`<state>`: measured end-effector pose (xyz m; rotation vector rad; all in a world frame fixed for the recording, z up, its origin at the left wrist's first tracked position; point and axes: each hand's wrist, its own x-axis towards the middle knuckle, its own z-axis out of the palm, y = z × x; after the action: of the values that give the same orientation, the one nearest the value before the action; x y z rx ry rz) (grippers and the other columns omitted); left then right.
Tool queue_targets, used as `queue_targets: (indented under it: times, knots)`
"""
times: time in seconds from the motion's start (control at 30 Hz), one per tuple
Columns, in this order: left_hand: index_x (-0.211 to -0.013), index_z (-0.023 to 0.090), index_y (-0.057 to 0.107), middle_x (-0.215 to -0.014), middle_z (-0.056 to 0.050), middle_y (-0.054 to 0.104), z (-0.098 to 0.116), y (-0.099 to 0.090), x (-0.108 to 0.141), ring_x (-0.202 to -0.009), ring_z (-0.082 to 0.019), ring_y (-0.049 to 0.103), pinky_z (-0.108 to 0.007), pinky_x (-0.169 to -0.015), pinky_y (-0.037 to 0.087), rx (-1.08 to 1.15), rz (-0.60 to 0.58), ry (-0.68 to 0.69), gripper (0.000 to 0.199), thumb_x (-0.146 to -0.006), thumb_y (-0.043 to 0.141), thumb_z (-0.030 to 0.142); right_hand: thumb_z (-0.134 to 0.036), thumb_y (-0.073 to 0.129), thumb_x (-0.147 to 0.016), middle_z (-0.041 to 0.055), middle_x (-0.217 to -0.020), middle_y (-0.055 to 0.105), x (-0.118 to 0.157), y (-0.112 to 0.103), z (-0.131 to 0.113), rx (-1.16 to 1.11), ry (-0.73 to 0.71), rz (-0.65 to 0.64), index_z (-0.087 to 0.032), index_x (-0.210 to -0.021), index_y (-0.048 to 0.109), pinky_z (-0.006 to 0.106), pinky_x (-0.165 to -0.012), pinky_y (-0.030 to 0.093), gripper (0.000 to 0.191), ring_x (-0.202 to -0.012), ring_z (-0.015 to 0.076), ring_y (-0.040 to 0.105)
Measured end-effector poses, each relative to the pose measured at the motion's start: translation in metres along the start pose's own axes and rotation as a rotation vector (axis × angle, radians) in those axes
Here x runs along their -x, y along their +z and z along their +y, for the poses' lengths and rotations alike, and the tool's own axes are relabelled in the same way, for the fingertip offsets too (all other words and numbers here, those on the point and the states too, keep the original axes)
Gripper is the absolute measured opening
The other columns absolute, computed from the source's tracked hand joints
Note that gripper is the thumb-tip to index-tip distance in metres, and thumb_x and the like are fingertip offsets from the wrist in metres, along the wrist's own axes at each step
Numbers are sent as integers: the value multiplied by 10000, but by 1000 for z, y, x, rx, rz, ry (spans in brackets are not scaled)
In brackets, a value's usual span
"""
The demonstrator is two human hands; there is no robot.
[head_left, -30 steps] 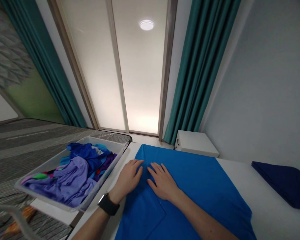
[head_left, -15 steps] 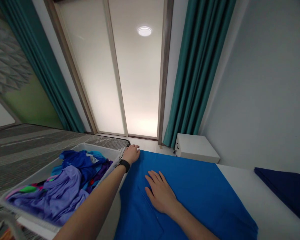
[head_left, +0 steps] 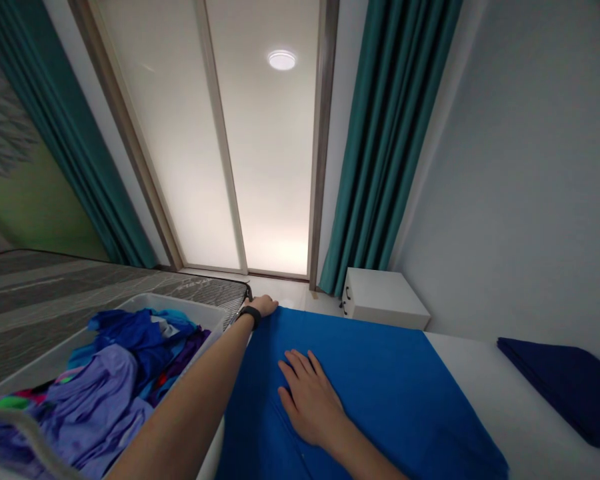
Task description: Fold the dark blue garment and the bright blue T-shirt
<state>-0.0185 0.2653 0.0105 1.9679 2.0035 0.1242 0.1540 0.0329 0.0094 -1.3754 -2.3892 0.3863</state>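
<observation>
A bright blue cloth [head_left: 380, 380] lies spread over a white table [head_left: 473, 370]. My right hand [head_left: 313, 400] rests flat on the cloth, palm down, with its fingers spread. At the cloth's far left corner is my left hand [head_left: 264, 305], wearing a black wristband; its fingers reach over the edge and their tips are hidden. Whether it pinches the cloth cannot be made out. Left of my left forearm, a white basket [head_left: 195, 309] holds crumpled clothes, among them a lavender garment [head_left: 97, 407] and a dark blue one [head_left: 130, 340].
A folded navy cloth [head_left: 565, 383] lies on the table at the right. Beyond the table stands a small white cabinet [head_left: 385, 297], near teal curtains [head_left: 380, 147] and frosted sliding doors [head_left: 275, 167]. A grey striped bed [head_left: 80, 280] is behind the basket.
The view has shifted slightly, so most things appear further left. My left hand has turned downward over the cloth's corner, its fingers less visible. My right hand still lies flat.
</observation>
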Motion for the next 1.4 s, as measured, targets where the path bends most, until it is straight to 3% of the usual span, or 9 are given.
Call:
queue_targets:
  times: [0.13,0.3,0.47,0.63,0.83,0.93,1.07,1.23,1.4]
  knots:
    - [-1230,166,558,-1227,-88,584,4,3,-3,-1030,-222,611,-432,-861,537,157,14,55,352,-931,588,350,-398,291,-1005,76,-1509,403,0,1,1,1,-6,11,-207,-1429,440,505,-1192,131,488,-1419,235,283]
    - [-1018,106,620,-938,-86,685,8,3,7,-869,-197,658,-307,-743,540,400,124,164,229,-956,475,272,-399,295,-1004,77,-1508,405,1,1,1,5,-10,14,-214,-1426,445,511,-1190,136,484,-1419,238,282]
    - [-1065,140,573,-847,-38,702,11,-6,30,-785,-170,670,-260,-678,519,564,216,319,221,-878,479,211,-395,309,-998,82,-1508,403,2,1,1,9,-15,20,-211,-1425,444,517,-1186,146,484,-1416,246,288]
    - [-981,190,609,-959,-28,709,13,-8,78,-917,-180,653,-294,-849,496,576,253,483,176,-832,518,215,-347,375,-976,88,-1488,431,1,3,2,9,-20,39,-209,-1403,471,496,-1185,155,459,-1396,241,324]
    - [-951,223,650,-938,-34,710,4,15,130,-908,-199,651,-294,-832,491,323,180,579,183,-806,544,189,-217,377,-953,67,-1372,556,-2,2,6,-79,16,96,-200,-1263,593,421,-1182,203,378,-1325,184,426]
    - [-948,221,657,-967,-43,718,-1,24,142,-947,-208,649,-314,-879,488,368,197,572,186,-851,499,203,-184,383,-935,65,-1351,570,-2,0,5,-97,20,110,-205,-1231,612,421,-1178,219,374,-1311,185,444]
    - [-1057,206,619,-942,-38,733,-1,20,140,-890,-192,673,-294,-830,504,507,194,537,235,-907,444,245,-183,399,-926,67,-1362,560,-1,-1,5,-81,14,110,-209,-1236,607,430,-1178,220,375,-1318,195,436]
    - [-1131,175,601,-845,-33,726,5,2,110,-779,-168,668,-266,-740,499,325,209,436,310,-909,386,197,-196,393,-930,67,-1377,548,-1,1,5,-54,17,92,-218,-1254,596,448,-1178,220,383,-1322,205,433]
    - [-1162,175,631,-938,-66,729,19,-12,70,-927,-210,660,-315,-858,471,198,151,485,350,-884,418,178,-199,400,-932,58,-1383,541,-1,3,5,-41,12,91,-225,-1275,579,445,-1185,200,388,-1330,201,420]
